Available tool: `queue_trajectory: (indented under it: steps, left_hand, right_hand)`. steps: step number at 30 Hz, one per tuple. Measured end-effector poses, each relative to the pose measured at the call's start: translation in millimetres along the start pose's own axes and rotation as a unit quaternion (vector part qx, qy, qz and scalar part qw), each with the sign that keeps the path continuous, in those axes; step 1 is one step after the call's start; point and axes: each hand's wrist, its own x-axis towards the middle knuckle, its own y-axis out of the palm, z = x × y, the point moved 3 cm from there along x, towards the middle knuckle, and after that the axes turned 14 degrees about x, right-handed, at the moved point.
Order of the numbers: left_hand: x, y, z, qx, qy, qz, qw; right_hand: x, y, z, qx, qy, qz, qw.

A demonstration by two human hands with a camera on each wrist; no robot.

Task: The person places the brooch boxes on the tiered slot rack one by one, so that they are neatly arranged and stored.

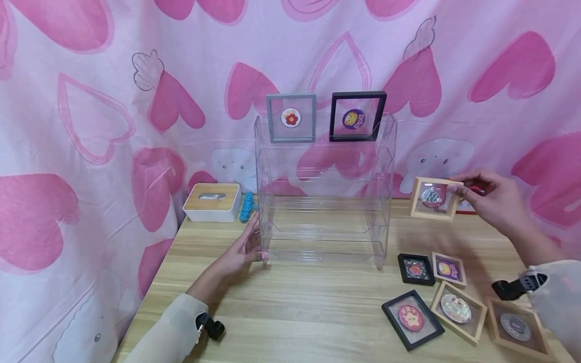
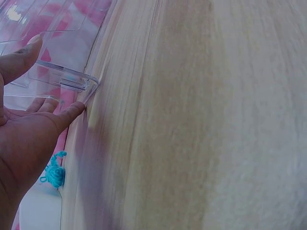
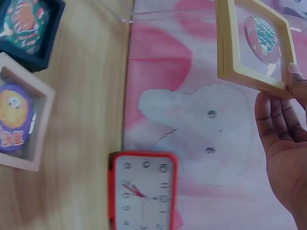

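A clear acrylic display rack (image 1: 322,257) with several tiers stands in the middle of the table. At its lower left side my left hand (image 1: 245,244) holds it, thumb at the front edge and fingers along the outer side, as the left wrist view also shows. My right hand (image 1: 495,199) pinches a light wood-coloured display frame (image 1: 414,199) by its right edge, raised to the right of the rack. Inside that frame is a round badge (image 3: 261,40) with a green and white design. On the top tier stand a grey frame (image 1: 269,118) and a black frame (image 1: 333,117), each with a round badge.
At front right lie a small black frame (image 1: 401,268), a small pale frame (image 1: 460,275), a larger black frame (image 1: 394,318) and two wooden frames. A red clock (image 3: 175,191) stands behind my right hand. Back left are a tissue box (image 1: 211,216) and blue cord (image 1: 247,205). A heart-patterned curtain (image 1: 181,30) hangs behind.
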Motion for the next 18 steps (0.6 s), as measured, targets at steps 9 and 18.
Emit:
queue_trajectory:
  steps: [9, 18]
  left_hand:
    - [-0.7, -0.3, -0.6, -0.003, 0.003, 0.0, 1.0]
    - [-0.6, -0.8, 1.7, 0.013, 0.007, -0.004, 0.9999]
  right_hand:
    - [6.2, 8, 34, 0.004, -0.009, -0.006, 0.9999]
    - [12.4, 32, 68, 0.022, -0.012, 0.014, 0.9996]
